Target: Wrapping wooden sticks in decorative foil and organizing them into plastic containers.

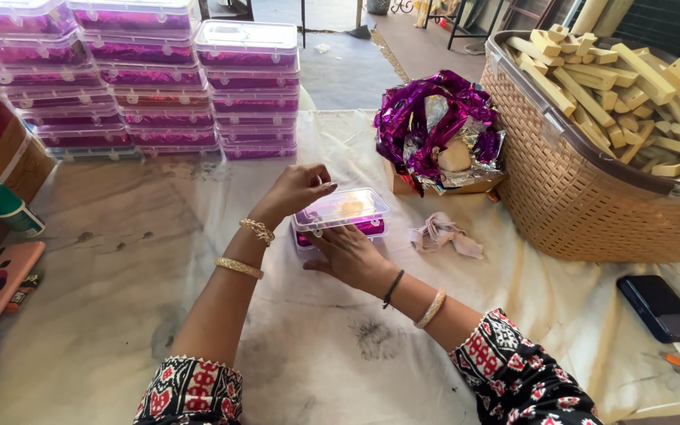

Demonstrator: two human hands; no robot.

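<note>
- Head view looks down on a white, ink-smudged cloth covering the table (120, 260), where both hands work on one small box near its middle.
- Largest thing nearby is the tan woven plastic basket (560, 189) at the right, heaped with pale wooden sticks (615, 86); it stands well apart from the hands.
- Stacks of clear-lidded plastic boxes lined with purple foil (159, 86) fill the far left — closed and out of the way.
- Just beyond the hands sits a crumpled heap of purple and silver foil in a small cardboard tray (442, 130).
- The small clear plastic box with purple foil inside (341, 214) rests on the cloth between the hands, lid lying on top.
- Left hand (297, 189) curls at the box's left end, fingers bent and touching the lid corner; right hand (348, 256) lies against the near side, fingers fairly flat, steadying rather than gripping.
- Closing it well, I judge, means pressing evenly along the rim with foil tucked in so nothing catches.
- A dark phone (659, 307), a scrap of pinkish cloth (444, 234) and a green-capped bottle (8, 208) lie about — none blocks the hands.
</note>
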